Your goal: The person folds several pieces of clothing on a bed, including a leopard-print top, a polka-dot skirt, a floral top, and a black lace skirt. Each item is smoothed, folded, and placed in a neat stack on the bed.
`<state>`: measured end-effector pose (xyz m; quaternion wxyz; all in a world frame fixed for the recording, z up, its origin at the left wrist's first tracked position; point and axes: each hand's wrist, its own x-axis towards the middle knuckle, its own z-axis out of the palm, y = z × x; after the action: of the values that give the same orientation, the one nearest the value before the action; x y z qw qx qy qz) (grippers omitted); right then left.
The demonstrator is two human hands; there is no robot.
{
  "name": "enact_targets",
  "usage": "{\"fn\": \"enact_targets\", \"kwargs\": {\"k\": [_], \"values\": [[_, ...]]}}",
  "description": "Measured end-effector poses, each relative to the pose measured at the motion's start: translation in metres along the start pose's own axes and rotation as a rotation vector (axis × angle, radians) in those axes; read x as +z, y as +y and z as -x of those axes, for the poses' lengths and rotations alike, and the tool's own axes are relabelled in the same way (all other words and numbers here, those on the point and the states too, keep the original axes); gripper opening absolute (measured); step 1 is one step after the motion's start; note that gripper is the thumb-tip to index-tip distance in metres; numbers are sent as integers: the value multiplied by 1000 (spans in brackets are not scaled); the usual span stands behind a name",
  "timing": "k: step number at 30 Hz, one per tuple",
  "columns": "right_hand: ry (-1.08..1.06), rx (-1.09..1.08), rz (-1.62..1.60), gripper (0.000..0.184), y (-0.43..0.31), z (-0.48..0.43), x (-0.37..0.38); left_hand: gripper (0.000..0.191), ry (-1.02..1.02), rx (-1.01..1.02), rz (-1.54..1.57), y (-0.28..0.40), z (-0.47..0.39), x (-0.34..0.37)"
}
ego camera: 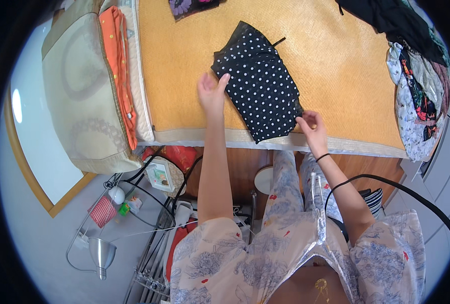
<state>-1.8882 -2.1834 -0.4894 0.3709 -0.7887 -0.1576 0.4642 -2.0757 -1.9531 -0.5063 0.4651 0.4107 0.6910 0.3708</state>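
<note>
A black garment with white polka dots (265,81) lies folded on the woven mat of the bed, its narrow lower end near the bed's front edge. A thin black strap sticks out at its upper right. My left hand (212,89) is at the garment's left edge, thumb raised and fingers curled; whether it touches the cloth I cannot tell. At the lower right corner, my right hand (311,123) has its thumb and forefinger on the garment's edge.
A pillow (84,91) and folded orange cloth (119,76) lie at the bed's left. Clothes are heaped (418,95) at the right. A dark floral cloth (191,8) lies at the far edge. A metal lamp (102,254) and metal rack (145,277) are at lower left.
</note>
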Motion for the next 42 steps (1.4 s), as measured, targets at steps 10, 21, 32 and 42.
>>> {"fn": "enact_targets", "kwargs": {"k": [10,21,32,42], "values": [[-214,53,129,52,-50,-24,105,49,-454,-383,9,39,-26,-10],[-458,1,-106,48,-90,-52,201,76,-203,441,-735,39,-170,-120],[478,-803,1041,48,-139,-250,-221,58,-198,815,-837,20,-5,-58],[283,-623,1033,14,-151,-307,-259,53,-897,591,-716,0,209,39]]}}
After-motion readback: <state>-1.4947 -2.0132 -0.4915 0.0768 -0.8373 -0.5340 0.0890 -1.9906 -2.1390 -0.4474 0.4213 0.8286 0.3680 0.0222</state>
